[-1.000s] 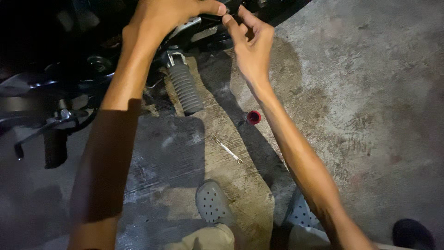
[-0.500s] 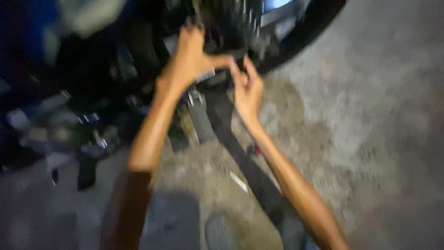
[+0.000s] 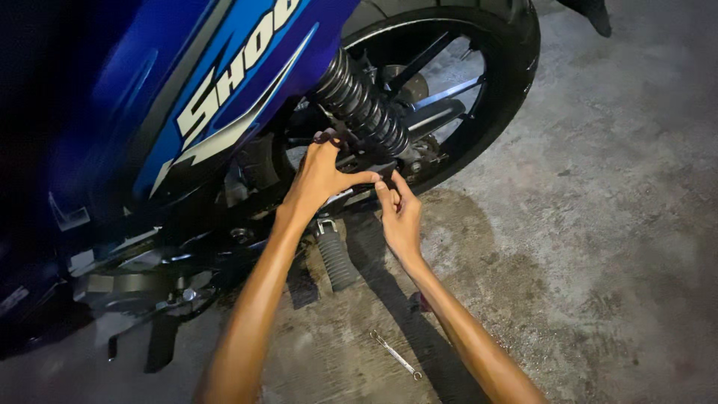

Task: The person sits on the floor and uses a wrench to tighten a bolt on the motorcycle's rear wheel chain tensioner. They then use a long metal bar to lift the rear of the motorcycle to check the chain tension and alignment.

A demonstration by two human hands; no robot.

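Observation:
A blue motorcycle [image 3: 194,97] stands on a concrete floor, its rear wheel [image 3: 479,82] at the top right. My left hand [image 3: 318,176] reaches in under the coiled black shock absorber [image 3: 359,105] and rests on the dark frame part there, thumb pointing right. My right hand [image 3: 400,213] sits just beside it with the fingers pinched together against the same dark part near the chain guard. What the fingertips hold is too dark and small to make out.
A ribbed black footpeg [image 3: 335,258] sticks out below my hands. A small spanner [image 3: 396,355] lies on the floor [image 3: 598,247] between my forearms, and a small red object [image 3: 419,301] shows behind my right forearm. The side stand [image 3: 161,344] is at lower left.
The view has tilted upward, so the blue body panel and the rear wheel are now in sight. Both hands stay together at the same spot under the shock absorber.

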